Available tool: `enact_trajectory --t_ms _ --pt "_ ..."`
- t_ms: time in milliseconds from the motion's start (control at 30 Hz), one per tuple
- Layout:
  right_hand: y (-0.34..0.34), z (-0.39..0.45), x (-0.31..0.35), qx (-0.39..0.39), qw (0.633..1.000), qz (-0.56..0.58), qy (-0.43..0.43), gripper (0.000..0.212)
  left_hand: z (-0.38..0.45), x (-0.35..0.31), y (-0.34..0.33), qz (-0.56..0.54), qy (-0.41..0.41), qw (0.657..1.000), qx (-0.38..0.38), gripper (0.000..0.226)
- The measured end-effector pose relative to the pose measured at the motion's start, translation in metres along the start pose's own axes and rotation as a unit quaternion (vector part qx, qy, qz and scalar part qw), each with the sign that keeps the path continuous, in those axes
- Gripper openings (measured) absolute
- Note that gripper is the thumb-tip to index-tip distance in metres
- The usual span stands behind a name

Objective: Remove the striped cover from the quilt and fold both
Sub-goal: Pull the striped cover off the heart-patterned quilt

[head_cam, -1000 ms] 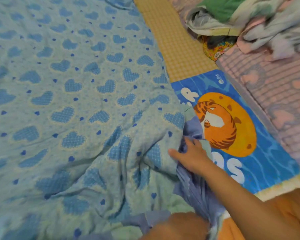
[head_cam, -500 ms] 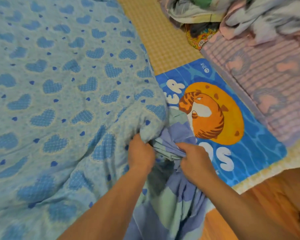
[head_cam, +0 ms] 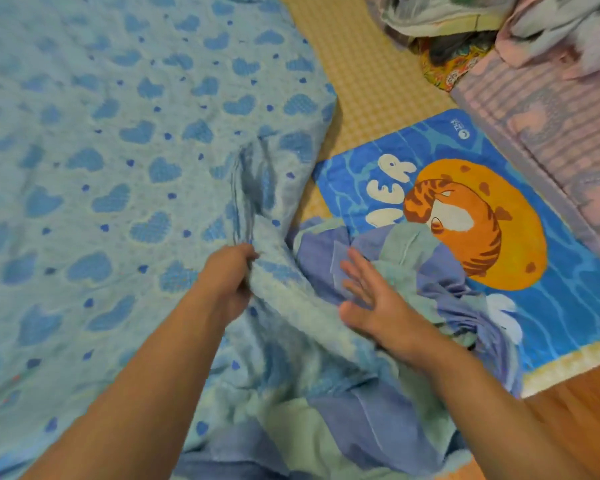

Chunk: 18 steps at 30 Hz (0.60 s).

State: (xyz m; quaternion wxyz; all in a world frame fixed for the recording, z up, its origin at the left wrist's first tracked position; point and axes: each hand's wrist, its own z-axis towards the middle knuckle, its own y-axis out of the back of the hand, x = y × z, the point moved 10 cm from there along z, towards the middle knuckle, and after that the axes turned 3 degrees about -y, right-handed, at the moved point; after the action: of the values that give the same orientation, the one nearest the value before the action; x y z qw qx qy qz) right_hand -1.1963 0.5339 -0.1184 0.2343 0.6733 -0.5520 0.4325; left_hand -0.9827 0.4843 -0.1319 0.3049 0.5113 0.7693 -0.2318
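gripping a bunched ridge of the heart-print quilt [head_cam: 125, 174], the left hand [head_cam: 227, 278] has its fingers curled tight around the fabric just below the middle of the view, and folds run up from the fist toward 12 o'clock. the quilt spreads across the whole 9 o'clock side and up to the top edge. the right hand [head_cam: 371, 303] lies with straight, spread fingers resting flat on the striped cover [head_cam: 378, 420], holding nothing. that cover, in lavender and pale green bands, is crumpled at 5 o'clock, its upper part overlapping the lower edge of a blue tiger mat [head_cam: 565, 306] at 3 o'clock. how much of the quilt is inside the cover is hard to tell, since the two cloths tangle between the forearms. a yellow checked mat [head_cam: 364, 74] shows at 1 o'clock, with a pink striped blanket [head_cam: 551, 133] and heaped laundry [head_cam: 465, 15] at 2 o'clock.
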Motion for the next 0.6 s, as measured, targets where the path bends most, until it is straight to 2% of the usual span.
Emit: enact_trajectory --t_ms 33,67,133,200,233,300,333,367,433,467,533,567,600 --pt "-0.026 0.003 0.003 0.039 0.997 -0.067 0.015 0.116 -0.006 0.003 -0.005 -0.019 -0.011 1.0 0.01 0.029" --pt "-0.041 0.006 0.002 0.039 0.989 -0.135 0.034 0.125 -0.014 0.005 -0.014 -0.034 -0.026 0.998 0.037 0.024" --pt "-0.06 0.01 0.001 -0.039 0.967 -0.244 0.058 0.122 -0.043 0.007 -0.028 -0.041 -0.055 0.989 0.133 0.027" --pt "-0.044 0.006 -0.008 -0.143 0.948 -0.277 0.072 0.098 -0.067 0.025 -0.046 0.01 -0.05 0.97 0.236 0.034" --pt "-0.029 -0.005 -0.012 -0.206 0.934 -0.287 0.058 0.084 -0.077 0.034 -0.04 0.06 -0.045 0.963 0.26 0.038" --pt "0.03 -0.044 -0.027 -0.357 0.906 -0.227 -0.008 0.053 -0.087 0.043 -0.01 0.196 -0.068 0.945 0.253 0.043" --pt "0.062 -0.067 -0.04 -0.409 0.897 -0.16 -0.051 0.042 -0.09 0.045 0.014 0.289 -0.097 0.926 0.222 0.046" --pt "0.083 -0.086 -0.053 -0.423 0.895 -0.102 -0.102 0.038 -0.093 0.048 0.041 0.386 -0.125 0.893 0.192 0.049" --pt "0.074 -0.097 -0.057 -0.372 0.91 -0.001 -0.183 0.032 -0.11 0.053 0.087 0.513 -0.156 0.827 0.169 0.065" --pt "0.051 -0.093 -0.036 -0.352 0.919 0.023 -0.175 0.029 -0.121 0.061 0.102 0.538 -0.155 0.809 0.181 0.077" --pt "-0.029 -0.069 0.03 -0.285 0.936 0.162 -0.127 0.025 -0.142 0.073 0.114 0.561 -0.161 0.782 0.217 0.103" --pt "-0.073 -0.057 0.079 -0.233 0.949 0.203 -0.065 0.027 -0.15 0.073 0.115 0.566 -0.175 0.778 0.209 0.112" --pt "-0.107 -0.055 0.126 -0.16 0.968 0.194 0.021 0.029 -0.154 0.065 0.116 0.547 -0.211 0.79 0.177 0.11"
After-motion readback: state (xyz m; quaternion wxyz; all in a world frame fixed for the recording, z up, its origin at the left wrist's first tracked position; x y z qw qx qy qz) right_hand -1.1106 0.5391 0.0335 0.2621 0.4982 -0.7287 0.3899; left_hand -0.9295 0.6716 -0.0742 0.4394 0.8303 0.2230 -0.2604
